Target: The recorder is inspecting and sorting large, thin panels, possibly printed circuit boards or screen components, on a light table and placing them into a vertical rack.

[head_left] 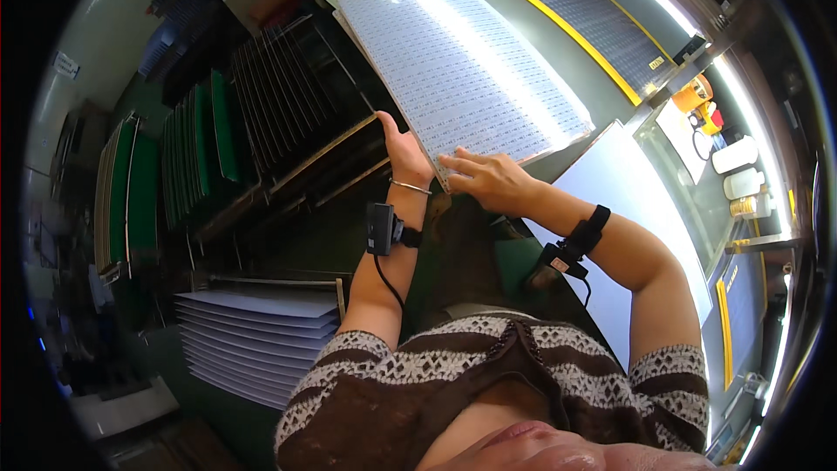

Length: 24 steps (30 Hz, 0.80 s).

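Observation:
A large, thin white panel [462, 65] printed with rows of small dark marks lies ahead of me, tilted, with light glaring off its surface. At its left edge is my left hand [408, 155], its thumb pointing up and its fingers hidden under the panel, supporting it. My right hand [493, 181] grips the near corner, with bent fingertips on the upper face; its thumb is not clearly seen. Under my right forearm is a plain pale sheet [628, 187], lying flat on the bench.
A rack [288, 96] of upright dark and green boards stands at left. Below it, several white panels [253, 331] are stacked in spaced layers. A dark mat [584, 13] with yellow edges lies far right, near white bottles [741, 170] and an orange container [693, 94].

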### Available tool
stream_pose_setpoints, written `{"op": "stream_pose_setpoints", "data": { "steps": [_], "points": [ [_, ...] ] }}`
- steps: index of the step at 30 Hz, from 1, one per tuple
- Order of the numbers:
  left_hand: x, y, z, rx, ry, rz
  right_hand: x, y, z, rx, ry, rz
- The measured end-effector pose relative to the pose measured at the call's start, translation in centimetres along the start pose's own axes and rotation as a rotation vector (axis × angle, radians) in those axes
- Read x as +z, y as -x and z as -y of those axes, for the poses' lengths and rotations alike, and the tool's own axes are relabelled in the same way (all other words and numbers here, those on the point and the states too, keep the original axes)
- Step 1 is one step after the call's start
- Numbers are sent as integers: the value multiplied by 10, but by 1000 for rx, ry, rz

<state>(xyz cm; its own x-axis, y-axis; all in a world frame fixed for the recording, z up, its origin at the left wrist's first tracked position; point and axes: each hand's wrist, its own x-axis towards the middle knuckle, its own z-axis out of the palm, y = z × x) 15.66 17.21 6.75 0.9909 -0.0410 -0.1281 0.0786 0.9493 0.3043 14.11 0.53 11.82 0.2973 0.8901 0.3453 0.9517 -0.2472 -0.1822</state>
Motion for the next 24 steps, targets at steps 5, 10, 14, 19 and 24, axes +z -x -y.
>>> {"op": "stream_pose_setpoints", "data": {
  "steps": [5,10,14,19,24],
  "points": [
    [-17,-10,-16,-49,4,-46,-38,-21,-30,683,-643,-259],
    [-31,-39,-48,-105,-441,-322,-104,-44,-89,483,-214,-470],
    [-42,-45,-49,-132,-503,-475,-219,-88,-119,320,599,-810],
    [-57,-47,-35,-39,-630,-600,-337,-52,-80,68,688,-1039],
    [-45,-42,-51,59,-1509,-579,-345,77,38,298,456,-876]
  ]
}}
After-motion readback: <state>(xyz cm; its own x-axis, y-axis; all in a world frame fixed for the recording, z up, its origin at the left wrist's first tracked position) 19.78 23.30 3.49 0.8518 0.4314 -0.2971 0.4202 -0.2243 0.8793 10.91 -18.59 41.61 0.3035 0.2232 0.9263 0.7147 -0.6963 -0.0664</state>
